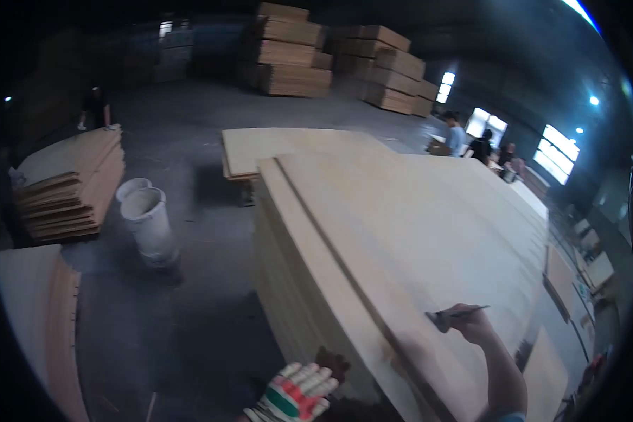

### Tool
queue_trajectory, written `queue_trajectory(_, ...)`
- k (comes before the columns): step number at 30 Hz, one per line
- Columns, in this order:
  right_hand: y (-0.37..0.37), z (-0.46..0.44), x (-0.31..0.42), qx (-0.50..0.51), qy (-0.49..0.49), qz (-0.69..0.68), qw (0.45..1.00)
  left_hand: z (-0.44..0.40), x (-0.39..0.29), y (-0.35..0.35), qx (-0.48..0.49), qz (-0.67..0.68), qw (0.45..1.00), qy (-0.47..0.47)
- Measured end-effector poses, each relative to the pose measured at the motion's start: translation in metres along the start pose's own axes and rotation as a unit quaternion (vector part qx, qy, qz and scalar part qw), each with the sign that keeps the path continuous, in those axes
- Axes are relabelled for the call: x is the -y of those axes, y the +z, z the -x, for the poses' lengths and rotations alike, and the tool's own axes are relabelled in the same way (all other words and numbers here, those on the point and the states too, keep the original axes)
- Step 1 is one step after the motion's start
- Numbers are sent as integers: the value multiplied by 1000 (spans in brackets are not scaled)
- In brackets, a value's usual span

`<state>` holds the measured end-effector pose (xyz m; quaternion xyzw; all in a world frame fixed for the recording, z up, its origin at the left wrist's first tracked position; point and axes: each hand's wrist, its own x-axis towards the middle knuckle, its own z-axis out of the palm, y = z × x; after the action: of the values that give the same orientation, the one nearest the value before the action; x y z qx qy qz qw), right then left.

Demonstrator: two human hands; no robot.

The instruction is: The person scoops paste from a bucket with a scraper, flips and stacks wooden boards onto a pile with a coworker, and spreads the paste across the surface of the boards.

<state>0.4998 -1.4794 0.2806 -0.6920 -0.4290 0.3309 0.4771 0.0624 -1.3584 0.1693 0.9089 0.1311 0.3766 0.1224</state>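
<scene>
My right hand (471, 322), bare, grips a putty knife (439, 321) by its handle. The blade is low over the pale top sheet of a tall plywood stack (429, 225); I cannot tell whether it touches. My left hand (295, 394) wears a white knit glove with red and green bands and is at the stack's near left edge. Its fingers are curled at a dark brown lump (334, 362), which sticks out beyond them. What the lump is made of does not show. A long dark gap or strip (337, 253) runs along the top near the left edge.
White buckets (151, 225) stand on the floor to the left. More sheet stacks are at the left (70, 183) and near left (32, 309). Tall board piles (292, 53) rise at the back. Several people (457, 133) are at the far right, and one person (95, 109) at the far left.
</scene>
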Motion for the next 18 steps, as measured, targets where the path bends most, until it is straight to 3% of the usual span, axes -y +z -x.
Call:
queue_trajectory(2,53,-66,35,-24,-60,-15,998,17,105,-17,130,-50,984,-112)
queue_trajectory(3,82,-96,51,-38,-84,-25,995,60,163,-19,226,-60,949,-212)
queue_trajectory(5,146,-181,88,-10,-104,-6,995,105,242,-53,569,-170,719,-362)
queue_trajectory(6,185,-221,120,24,-110,-12,994,116,275,-76,592,-169,668,-418)
queue_trajectory(7,234,-262,158,62,-117,-17,991,132,310,-94,571,-135,647,-486)
queue_trajectory(9,322,-345,216,137,-170,-12,976,178,363,-131,336,-109,788,-504)
queue_trajectory(12,472,-457,297,224,-184,-60,955,252,449,-162,248,-71,748,-611)
queue_trajectory(15,637,-583,345,346,-167,-42,922,153,511,-238,172,-21,695,-698)
queue_trajectory(16,690,-615,364,392,-119,-50,911,155,553,-240,183,-21,689,-701)
queue_trajectory(18,838,-708,328,511,-3,-209,834,165,636,-237,184,-41,683,-705)
